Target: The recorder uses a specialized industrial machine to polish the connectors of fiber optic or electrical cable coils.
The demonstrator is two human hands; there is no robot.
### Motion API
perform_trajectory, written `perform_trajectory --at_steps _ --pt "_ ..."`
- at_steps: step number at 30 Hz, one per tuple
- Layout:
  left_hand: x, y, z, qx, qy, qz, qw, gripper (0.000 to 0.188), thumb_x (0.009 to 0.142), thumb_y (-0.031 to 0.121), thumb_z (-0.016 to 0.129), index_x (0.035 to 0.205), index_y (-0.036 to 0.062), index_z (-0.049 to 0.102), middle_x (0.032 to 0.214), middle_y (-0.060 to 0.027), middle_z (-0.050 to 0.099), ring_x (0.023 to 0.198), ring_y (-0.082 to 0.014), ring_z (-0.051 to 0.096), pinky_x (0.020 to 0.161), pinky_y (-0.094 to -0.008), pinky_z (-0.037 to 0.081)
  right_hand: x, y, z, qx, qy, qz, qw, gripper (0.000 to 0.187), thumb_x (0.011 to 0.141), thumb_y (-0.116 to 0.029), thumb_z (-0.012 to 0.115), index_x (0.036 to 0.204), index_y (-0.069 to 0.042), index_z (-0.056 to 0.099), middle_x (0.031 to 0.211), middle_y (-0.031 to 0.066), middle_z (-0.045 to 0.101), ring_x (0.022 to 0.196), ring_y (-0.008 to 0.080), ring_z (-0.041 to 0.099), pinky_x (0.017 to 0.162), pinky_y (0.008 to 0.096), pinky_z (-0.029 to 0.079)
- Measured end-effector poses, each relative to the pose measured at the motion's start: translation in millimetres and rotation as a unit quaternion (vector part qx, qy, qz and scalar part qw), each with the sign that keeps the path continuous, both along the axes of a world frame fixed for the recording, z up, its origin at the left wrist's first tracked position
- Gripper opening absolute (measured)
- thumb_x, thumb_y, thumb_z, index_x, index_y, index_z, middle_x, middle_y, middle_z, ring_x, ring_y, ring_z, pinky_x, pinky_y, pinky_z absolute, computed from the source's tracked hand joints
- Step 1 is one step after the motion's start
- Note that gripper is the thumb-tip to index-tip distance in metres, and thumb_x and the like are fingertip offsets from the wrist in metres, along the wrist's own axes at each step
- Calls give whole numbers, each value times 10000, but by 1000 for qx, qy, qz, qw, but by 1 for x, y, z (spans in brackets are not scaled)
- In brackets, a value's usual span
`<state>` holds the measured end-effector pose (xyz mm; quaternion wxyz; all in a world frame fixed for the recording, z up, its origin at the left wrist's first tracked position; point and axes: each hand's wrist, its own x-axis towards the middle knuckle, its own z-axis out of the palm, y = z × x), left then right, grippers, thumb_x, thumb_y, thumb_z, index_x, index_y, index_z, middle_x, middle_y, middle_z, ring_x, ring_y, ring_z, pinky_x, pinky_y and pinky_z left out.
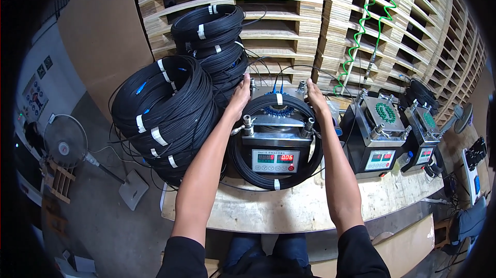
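A polishing-type machine (276, 141) with a lit red and green display stands in front of me, metal posts at its corners. Draped over its top and down around its front is a black cable coil (258, 181), tied with white tape. Two blue connectors (278, 90) show at the far side of the top plate. My left hand (238, 100) is beside the far left post, fingers stretched out. Beside the far right post, my right hand (316, 99) also has its fingers extended. Neither visibly grasps anything; the inner fingers are partly hidden.
Tall stacks of black cable coils (165, 107) stand to the left. Two similar machines (377, 128) sit to the right on the pale worktable (289, 208). Wooden pallets (279, 14) rise behind, with green spiral hoses (361, 25) hanging down. A floor fan (64, 141) is at far left.
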<state>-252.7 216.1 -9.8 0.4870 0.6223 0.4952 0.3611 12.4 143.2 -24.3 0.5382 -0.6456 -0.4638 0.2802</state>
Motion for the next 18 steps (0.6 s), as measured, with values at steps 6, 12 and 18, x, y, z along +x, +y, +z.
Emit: perform_trajectory --at_steps 6,12,18 --pt "-1 12 -14 12 -3 35 999 998 917 818 305 1521 25 366 1088 -156 606 916 -224 551 895 -351 434 -5 8 -10 84 -14 -30 996 667 1046 -532 400 1284 70 556 1097 213 658 996 266 606 915 357 463" --pt "4 -8 2 -2 -80 10 997 989 928 792 339 1519 0 353 1148 -206 611 985 -244 578 937 -373 451 11 16 -16 54 33 -28 998 642 1046 -510 419 1317 58 546 1120 217 663 1014 271 613 923 361 465" --pt "7 -14 14 -13 -16 -16 1000 1047 902 831 318 1502 -26 364 1133 -220 608 1004 -258 577 950 -396 445 31 29 -30 48 -4 -47 998 631 1037 -546 408 1245 27 572 979 164 644 824 236 601 756 350 461"
